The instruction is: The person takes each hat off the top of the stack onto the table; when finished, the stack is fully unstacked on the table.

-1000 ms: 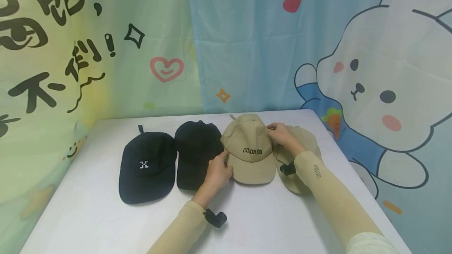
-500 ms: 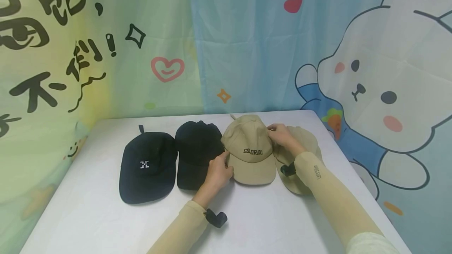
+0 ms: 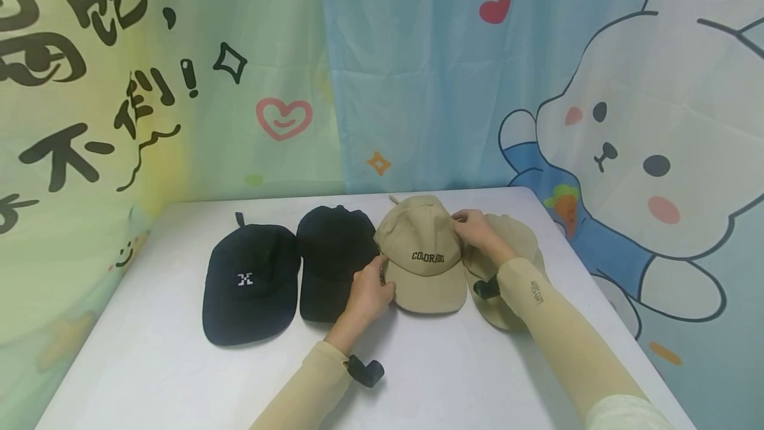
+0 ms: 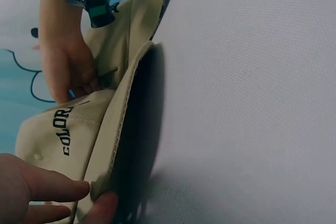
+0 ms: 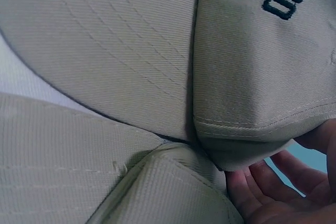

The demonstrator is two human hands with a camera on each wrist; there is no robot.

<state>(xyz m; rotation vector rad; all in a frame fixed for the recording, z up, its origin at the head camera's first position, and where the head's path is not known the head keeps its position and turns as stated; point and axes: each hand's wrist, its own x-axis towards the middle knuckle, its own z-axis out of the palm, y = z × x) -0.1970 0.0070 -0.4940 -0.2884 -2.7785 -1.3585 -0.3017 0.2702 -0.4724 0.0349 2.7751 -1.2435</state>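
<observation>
A beige baseball cap (image 3: 426, 237) lettered COLORADO sits on the white table, brim toward me. My left hand (image 3: 371, 289) pinches the left end of its brim; in the left wrist view the thumb (image 4: 105, 208) is at the brim's edge and a finger (image 4: 63, 186) lies over the top. On the other side my right hand (image 3: 477, 227) holds the crown's edge, with fingers (image 5: 257, 182) tucked along the lower rim and thumb (image 5: 320, 136) above. Partly hidden under the right forearm is a second beige cap (image 3: 518, 234), right beside the first.
Left of the lettered cap stands a plain black cap (image 3: 334, 244), close by my left hand. Farther left is a dark cap (image 3: 251, 264) with a small white emblem. The white table (image 3: 149, 363) ends at a printed cloth backdrop (image 3: 406, 85).
</observation>
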